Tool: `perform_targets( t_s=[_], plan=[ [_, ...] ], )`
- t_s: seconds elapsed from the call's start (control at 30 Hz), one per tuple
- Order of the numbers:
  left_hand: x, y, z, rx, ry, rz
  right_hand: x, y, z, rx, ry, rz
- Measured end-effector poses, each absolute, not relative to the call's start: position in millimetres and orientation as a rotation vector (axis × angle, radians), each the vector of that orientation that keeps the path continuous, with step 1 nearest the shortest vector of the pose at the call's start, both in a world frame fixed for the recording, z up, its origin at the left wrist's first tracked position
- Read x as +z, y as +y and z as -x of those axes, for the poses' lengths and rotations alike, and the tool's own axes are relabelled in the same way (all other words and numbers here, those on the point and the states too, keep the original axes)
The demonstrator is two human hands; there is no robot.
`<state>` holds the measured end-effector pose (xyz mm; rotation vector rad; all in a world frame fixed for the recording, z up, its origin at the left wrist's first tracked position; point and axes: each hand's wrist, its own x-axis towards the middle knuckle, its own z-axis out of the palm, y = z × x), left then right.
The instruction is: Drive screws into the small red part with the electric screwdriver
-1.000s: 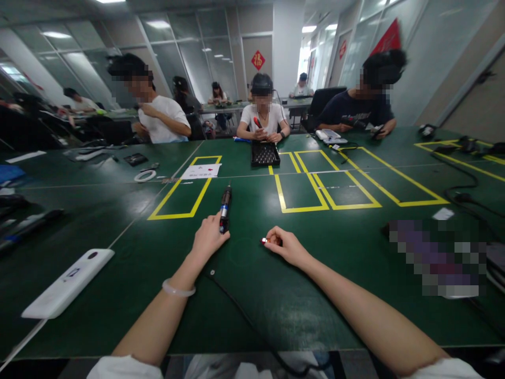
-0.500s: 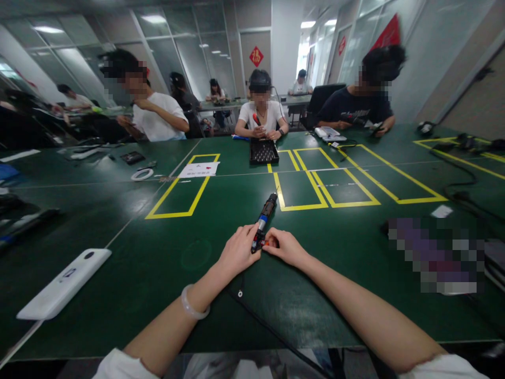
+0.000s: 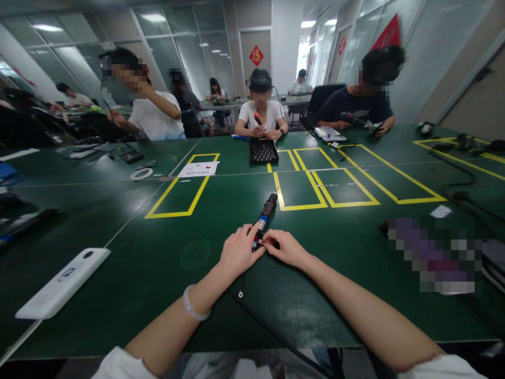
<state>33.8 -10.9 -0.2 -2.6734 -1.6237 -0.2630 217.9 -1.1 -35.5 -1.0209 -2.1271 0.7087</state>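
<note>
At twelve o'clock on the worktop (image 3: 335, 295), your left hand (image 3: 239, 250) closes its fingers over the blue-banded tool (image 3: 268, 206), which points toward one o'clock. Your right hand (image 3: 287, 249) pinches a small part (image 3: 262, 241), mostly hidden, at its near end. This looks like fine two-handed work; next calls for a steady left grip and light fingertip pressure.

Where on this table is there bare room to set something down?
Bare green table shows between the white device and the left hand, and between the right hand and the pixelated object, nearer than the yellow outlines. It's crowded around the dark tool where both hands are, and among dark items at the left edge.
</note>
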Motion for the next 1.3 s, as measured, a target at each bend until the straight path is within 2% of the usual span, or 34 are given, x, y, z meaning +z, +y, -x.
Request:
perform_targets(
  t_s=[0.47, 0.8, 1.03, 1.3],
  plan=[
    [-3.4, 7.1, -14.5, -0.169, -1.538, 2.516, -37.0, -1.8, -223.9, 0.771, -2.057, 1.076],
    [-1.7, 72.7, 106.3, 0.083, -2.038, 2.208, -36.5, -1.7, -223.9, 0.735, -2.098, 1.102],
    [-3.7, 86.2, 188.5, 0.081, -2.291, 2.033, -36.2, -1.6, -223.8, 0.715, -2.113, 1.101],
    [1.3, 73.6, 194.7, -0.010, -2.302, 1.839, -36.6, -1.3, -223.4, 0.702, -2.134, 1.109]
  ],
)
